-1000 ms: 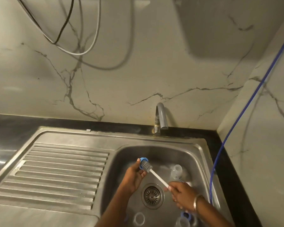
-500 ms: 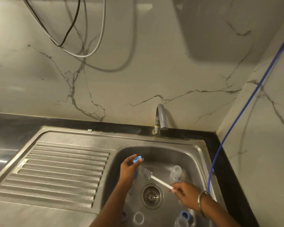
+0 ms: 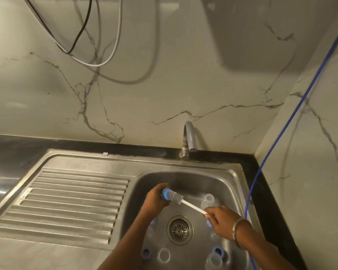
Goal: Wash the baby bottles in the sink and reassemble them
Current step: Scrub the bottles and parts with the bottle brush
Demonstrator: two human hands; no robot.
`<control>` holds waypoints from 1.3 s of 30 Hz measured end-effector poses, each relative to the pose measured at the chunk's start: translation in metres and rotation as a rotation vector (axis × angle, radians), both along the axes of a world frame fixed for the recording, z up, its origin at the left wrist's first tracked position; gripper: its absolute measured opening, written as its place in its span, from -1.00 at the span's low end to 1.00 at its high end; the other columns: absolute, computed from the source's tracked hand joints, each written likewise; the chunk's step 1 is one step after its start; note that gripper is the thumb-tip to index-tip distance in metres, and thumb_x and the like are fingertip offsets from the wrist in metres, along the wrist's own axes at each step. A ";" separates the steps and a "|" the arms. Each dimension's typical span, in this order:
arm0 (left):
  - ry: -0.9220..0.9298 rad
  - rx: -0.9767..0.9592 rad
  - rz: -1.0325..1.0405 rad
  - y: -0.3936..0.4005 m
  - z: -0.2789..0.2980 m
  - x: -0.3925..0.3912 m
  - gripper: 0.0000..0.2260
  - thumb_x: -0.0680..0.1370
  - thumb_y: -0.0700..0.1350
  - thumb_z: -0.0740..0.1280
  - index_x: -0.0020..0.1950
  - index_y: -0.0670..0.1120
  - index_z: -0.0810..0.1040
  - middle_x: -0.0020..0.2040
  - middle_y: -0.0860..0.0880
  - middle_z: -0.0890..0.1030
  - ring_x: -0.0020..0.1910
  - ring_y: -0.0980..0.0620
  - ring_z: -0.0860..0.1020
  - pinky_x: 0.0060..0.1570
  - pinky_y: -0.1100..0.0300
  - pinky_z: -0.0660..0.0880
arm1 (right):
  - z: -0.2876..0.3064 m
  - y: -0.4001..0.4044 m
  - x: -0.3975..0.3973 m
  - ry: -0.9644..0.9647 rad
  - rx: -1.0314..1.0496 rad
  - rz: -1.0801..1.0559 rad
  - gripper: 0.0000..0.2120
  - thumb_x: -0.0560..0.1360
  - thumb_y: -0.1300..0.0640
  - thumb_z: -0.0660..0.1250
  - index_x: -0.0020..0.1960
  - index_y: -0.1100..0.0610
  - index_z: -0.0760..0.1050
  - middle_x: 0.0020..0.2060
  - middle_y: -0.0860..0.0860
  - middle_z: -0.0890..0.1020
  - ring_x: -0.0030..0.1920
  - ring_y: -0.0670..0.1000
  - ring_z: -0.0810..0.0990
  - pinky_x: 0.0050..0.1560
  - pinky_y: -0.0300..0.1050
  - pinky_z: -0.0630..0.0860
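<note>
The left hand (image 3: 156, 199) grips a blue bottle ring (image 3: 165, 196) over the sink (image 3: 232, 184), tilted so the brush (image 3: 176, 197) reaches inside; the right hand (image 3: 220, 219) pinches its white handle. More bottle parts (image 3: 208, 199) lie around the drain (image 3: 179, 229). Marble wall (image 3: 164, 84), tap (image 3: 189, 137) behind.

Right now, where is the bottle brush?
In the head view the bottle brush is held over the sink basin, above the drain: right hand holds its white handle, bristles against the blue ring in the left hand.
</note>
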State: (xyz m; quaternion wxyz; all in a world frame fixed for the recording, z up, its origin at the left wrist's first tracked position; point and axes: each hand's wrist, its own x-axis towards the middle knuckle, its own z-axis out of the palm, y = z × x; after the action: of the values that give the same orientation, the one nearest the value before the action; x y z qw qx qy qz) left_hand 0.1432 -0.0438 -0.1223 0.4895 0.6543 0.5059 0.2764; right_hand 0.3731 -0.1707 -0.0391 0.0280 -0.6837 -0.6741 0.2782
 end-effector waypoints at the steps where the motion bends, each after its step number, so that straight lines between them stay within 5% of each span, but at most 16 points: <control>1: 0.020 0.000 -0.006 0.001 -0.001 -0.001 -0.49 0.37 -0.32 0.52 0.27 -0.07 0.49 0.02 0.03 0.61 -0.02 0.12 0.61 -0.03 0.18 0.61 | 0.001 0.000 0.001 -0.017 0.005 0.004 -0.80 0.60 0.02 0.09 -0.12 -0.04 0.44 -0.18 0.01 0.62 -0.17 0.03 0.59 -0.09 -0.08 0.54; 6: -0.019 -0.036 -0.067 0.000 -0.001 -0.002 -0.57 0.37 -0.31 0.52 0.18 -0.06 0.55 0.05 -0.07 0.65 0.04 0.00 0.63 0.11 0.04 0.58 | -0.001 -0.001 0.001 -0.053 0.033 0.018 -0.81 0.61 -0.01 0.08 -0.01 -0.05 0.46 -0.15 -0.02 0.60 -0.16 -0.02 0.59 -0.08 -0.15 0.55; 13: -0.316 -0.232 -0.118 -0.008 0.002 -0.013 -0.59 0.47 -0.33 0.43 0.27 -0.06 0.50 0.12 -0.16 0.62 0.15 -0.16 0.60 0.14 0.01 0.57 | -0.004 -0.002 0.008 0.025 0.020 0.016 -0.83 0.60 -0.03 0.11 -0.06 -0.06 0.47 -0.18 -0.02 0.63 -0.17 -0.01 0.61 -0.05 -0.05 0.60; 18: -0.626 -0.552 0.033 -0.012 0.007 -0.006 -0.58 0.54 -0.41 0.27 0.33 -0.09 0.40 0.17 -0.20 0.58 0.10 -0.21 0.62 0.01 -0.02 0.62 | -0.013 -0.004 0.006 0.074 0.040 -0.013 -0.82 0.59 -0.01 0.12 -0.04 -0.05 0.48 -0.23 0.00 0.61 -0.21 -0.01 0.60 -0.11 -0.08 0.58; 22: -0.809 -0.667 0.208 -0.011 0.010 -0.002 -0.75 0.65 -0.24 0.11 0.29 -0.23 0.45 0.20 -0.26 0.53 0.07 -0.16 0.57 -0.05 0.06 0.63 | -0.022 -0.005 0.001 0.074 0.043 -0.018 -0.82 0.60 0.00 0.11 -0.02 -0.03 0.47 -0.25 -0.01 0.57 -0.25 -0.03 0.55 -0.16 -0.11 0.54; 30: -0.729 -0.606 0.139 -0.012 0.006 0.000 -0.68 0.67 -0.19 0.06 0.38 -0.22 0.42 0.18 -0.31 0.47 0.07 -0.12 0.49 -0.09 0.22 0.60 | -0.020 -0.003 -0.006 0.108 -0.019 -0.032 -0.79 0.61 -0.02 0.12 0.03 -0.01 0.52 -0.19 0.02 0.61 -0.18 -0.01 0.58 -0.08 -0.07 0.56; 35: -0.774 -0.607 0.145 -0.010 0.010 0.004 -0.72 0.66 -0.20 0.08 0.26 -0.18 0.51 0.14 -0.27 0.47 0.05 -0.12 0.48 0.01 0.13 0.59 | -0.024 -0.005 -0.015 0.395 -0.171 -0.183 -0.85 0.53 -0.13 0.24 -0.02 -0.09 0.36 -0.47 -0.04 0.42 -0.56 -0.09 0.31 -0.59 -0.24 0.27; 39: -0.760 -0.606 0.156 -0.009 0.009 0.003 -0.73 0.66 -0.20 0.09 0.23 -0.16 0.54 0.11 -0.25 0.47 0.00 -0.10 0.48 -0.09 0.17 0.60 | -0.025 -0.003 -0.016 0.373 -0.095 -0.165 -0.81 0.51 -0.05 0.32 -0.08 -0.01 0.33 -0.29 0.07 0.53 -0.42 -0.03 0.46 -0.45 -0.04 0.48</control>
State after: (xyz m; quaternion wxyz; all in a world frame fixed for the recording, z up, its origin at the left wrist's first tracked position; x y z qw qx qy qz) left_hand 0.1463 -0.0528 -0.1130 0.7855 0.2955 0.3966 0.3721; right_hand 0.3566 -0.1732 -0.0640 0.1427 -0.6740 -0.5850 0.4279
